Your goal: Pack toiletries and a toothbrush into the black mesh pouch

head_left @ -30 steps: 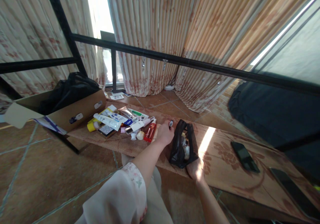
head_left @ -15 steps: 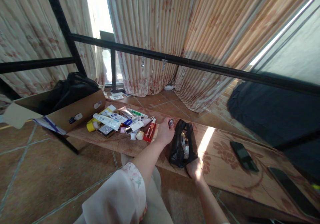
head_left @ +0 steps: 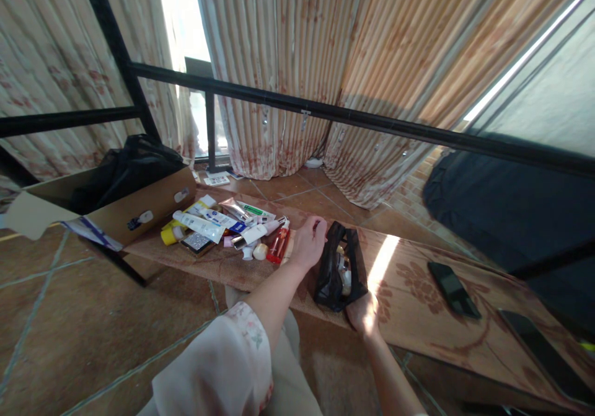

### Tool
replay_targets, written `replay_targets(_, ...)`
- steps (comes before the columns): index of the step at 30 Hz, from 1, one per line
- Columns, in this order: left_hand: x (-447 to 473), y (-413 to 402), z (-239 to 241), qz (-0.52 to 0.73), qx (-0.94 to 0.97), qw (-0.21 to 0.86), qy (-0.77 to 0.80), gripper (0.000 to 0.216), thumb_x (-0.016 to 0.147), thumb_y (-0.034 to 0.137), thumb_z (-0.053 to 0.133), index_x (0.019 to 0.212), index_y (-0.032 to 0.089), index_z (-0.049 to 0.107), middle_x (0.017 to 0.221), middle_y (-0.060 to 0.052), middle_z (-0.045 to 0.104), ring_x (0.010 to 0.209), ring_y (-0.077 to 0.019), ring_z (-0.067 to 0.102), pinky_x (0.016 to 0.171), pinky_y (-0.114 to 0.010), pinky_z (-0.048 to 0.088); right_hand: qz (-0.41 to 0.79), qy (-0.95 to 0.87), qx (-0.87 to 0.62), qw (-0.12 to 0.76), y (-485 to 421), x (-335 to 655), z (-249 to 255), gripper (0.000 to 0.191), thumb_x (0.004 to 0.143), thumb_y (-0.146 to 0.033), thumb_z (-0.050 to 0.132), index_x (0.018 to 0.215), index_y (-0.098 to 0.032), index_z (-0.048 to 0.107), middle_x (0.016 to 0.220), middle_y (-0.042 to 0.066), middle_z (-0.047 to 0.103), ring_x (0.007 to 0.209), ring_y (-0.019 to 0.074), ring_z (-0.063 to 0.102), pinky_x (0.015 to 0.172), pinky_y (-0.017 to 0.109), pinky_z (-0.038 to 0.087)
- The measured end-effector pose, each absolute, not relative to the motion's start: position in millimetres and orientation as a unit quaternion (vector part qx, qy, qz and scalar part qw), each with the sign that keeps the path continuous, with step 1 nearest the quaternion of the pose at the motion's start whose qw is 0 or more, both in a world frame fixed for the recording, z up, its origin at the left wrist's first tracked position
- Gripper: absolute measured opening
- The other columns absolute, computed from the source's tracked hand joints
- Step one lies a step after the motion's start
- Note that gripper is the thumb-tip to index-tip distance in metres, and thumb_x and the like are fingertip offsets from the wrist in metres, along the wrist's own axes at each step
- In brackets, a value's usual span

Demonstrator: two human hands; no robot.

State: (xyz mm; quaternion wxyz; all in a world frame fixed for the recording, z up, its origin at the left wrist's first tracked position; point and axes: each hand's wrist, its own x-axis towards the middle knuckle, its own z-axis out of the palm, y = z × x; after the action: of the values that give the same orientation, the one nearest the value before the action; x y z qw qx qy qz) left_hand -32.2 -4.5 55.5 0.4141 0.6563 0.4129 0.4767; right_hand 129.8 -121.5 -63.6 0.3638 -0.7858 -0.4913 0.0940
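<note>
A black mesh pouch [head_left: 325,273] lies on the cloth-covered bench with its top open, showing small jars and bottles [head_left: 344,270] inside. My right hand [head_left: 363,312] grips the pouch's near right corner, its fingertips partly hidden beneath the fabric. Just left of the pouch opening, my left hand [head_left: 309,242] is closed with curled fingers; anything inside them is hidden. Beside that hand lies a red bottle [head_left: 279,245]. Further left, a pile holds a white tube [head_left: 199,225], a white bottle with a dark cap [head_left: 251,235], a glittery compact [head_left: 198,241] and several other cosmetics.
A cardboard box [head_left: 162,202] with black fabric [head_left: 134,162] in it stands at the bench's left end. Two dark phone-like devices, one a phone [head_left: 453,289] and one a larger slab [head_left: 543,351], lie on the right. A black metal rail [head_left: 325,111] crosses behind the bench.
The small dark, shiny round item that showed at my left fingertips is out of sight now. My left hand has turned slightly, its fingers curled inward. My right hand and the pouch have not moved.
</note>
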Motion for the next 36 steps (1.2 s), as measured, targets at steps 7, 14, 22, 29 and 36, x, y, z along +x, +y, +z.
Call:
replay_targets(7, -31.9, -4.3, 57.3, 0.463, 0.670, 0.398, 0.422, 0.035, 0.097, 0.037, 0.031, 0.096, 0.018, 0.060, 0.087, -0.002, 0.066, 0.065, -0.0090, 0.064, 0.063, -0.020, 0.047, 0.064, -0.484, -0.796, 0.357, -119.8, 127.2, -61.0, 0.024, 0.082, -0.025, 0.049, 0.070, -0.015, 0.066, 0.067, 0.010, 0.065, 0.063, 0.0216, 0.063, 0.057, 0.029, 0.047)
replay_targets(14, -31.9, -4.9, 59.2, 0.483, 0.673, 0.386, 0.407, 0.032, 0.096, 0.036, 0.035, 0.089, 0.018, 0.061, 0.080, 0.000, 0.065, 0.063, -0.0092, 0.063, 0.063, -0.020, 0.046, 0.055, -0.481, -0.796, 0.364, -121.0, 125.8, -59.6, 0.022, 0.081, -0.027, 0.051, 0.068, -0.015, 0.065, 0.065, 0.009, 0.064, 0.061, 0.0207, 0.063, 0.056, 0.028, 0.046)
replay_targets(22, -34.6, -6.8, 62.1, 0.469, 0.691, 0.359, 0.416, 0.038, 0.095, 0.042, 0.035, 0.079, 0.018, 0.060, 0.069, 0.001, 0.062, 0.062, -0.0103, 0.062, 0.064, -0.021, 0.044, 0.085, -0.479, -0.793, 0.368, -120.7, 126.8, -61.7, 0.024, 0.082, -0.026, 0.048, 0.075, -0.015, 0.068, 0.071, 0.011, 0.066, 0.069, 0.0236, 0.065, 0.060, 0.030, 0.048)
replay_targets(29, -34.5, -6.6, 61.2, 0.471, 0.695, 0.331, 0.431, 0.036, 0.094, 0.043, 0.040, 0.078, 0.018, 0.061, 0.074, -0.001, 0.064, 0.073, -0.0118, 0.061, 0.067, -0.020, 0.041, 0.071, -0.491, -0.793, 0.354, -123.3, 126.5, -57.6, 0.030, 0.084, -0.031, 0.047, 0.074, -0.013, 0.068, 0.069, 0.012, 0.066, 0.064, 0.0215, 0.063, 0.055, 0.028, 0.046)
replay_targets(36, -34.0, -5.1, 58.3, 0.485, 0.701, 0.292, 0.434, 0.033, 0.091, 0.043, 0.046, 0.075, 0.017, 0.060, 0.069, 0.000, 0.061, 0.069, -0.0126, 0.055, 0.067, -0.024, 0.039, 0.056, -0.526, -0.788, 0.315, -126.9, 127.0, -53.8, 0.031, 0.081, -0.034, 0.047, 0.082, -0.012, 0.069, 0.071, 0.009, 0.067, 0.063, 0.0175, 0.061, 0.055, 0.024, 0.045)
